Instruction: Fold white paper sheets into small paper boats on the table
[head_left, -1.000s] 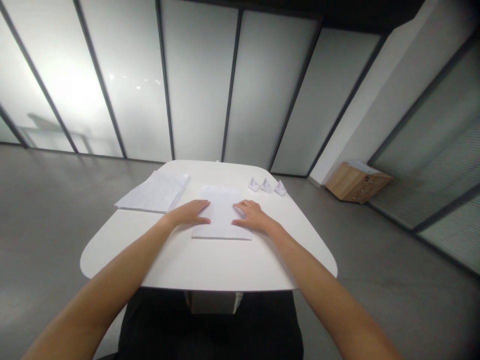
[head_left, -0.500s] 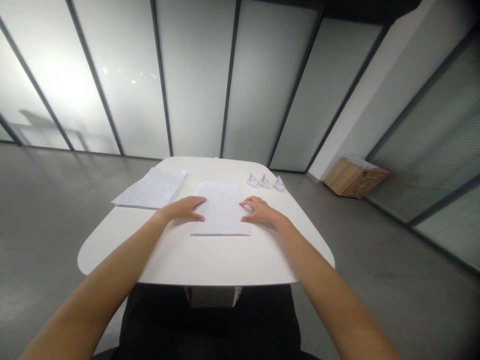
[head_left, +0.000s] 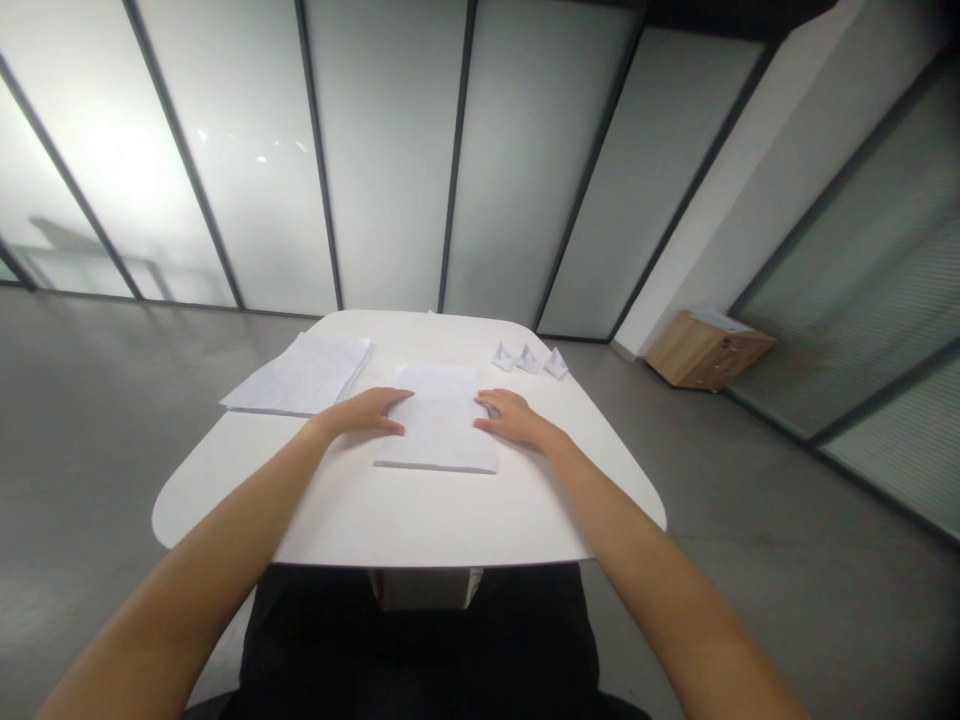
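Observation:
A white sheet of paper (head_left: 439, 425) lies in the middle of the table in front of me, and a faint crease runs across it. At its left edge rests my left hand (head_left: 370, 411), thumb and fingers apart, the fingertips touching the paper. My right hand (head_left: 512, 414) lies at the right edge in the same way, its thumb spread from the curled fingers. Neither hand is closed round the sheet. Beyond my right hand three small folded paper pieces (head_left: 529, 359) with pointed tops stand in a row.
A stack of white paper sheets (head_left: 300, 375) lies at the left of the white table (head_left: 352, 520). A wooden drawer cabinet (head_left: 701, 350) stands on the floor at the right. Frosted glass panels (head_left: 390, 150) stand behind the table.
My right hand has shifted slightly left, and the sheet's near edge has moved a little left. The line that crossed the sheet close to its near edge no longer shows.

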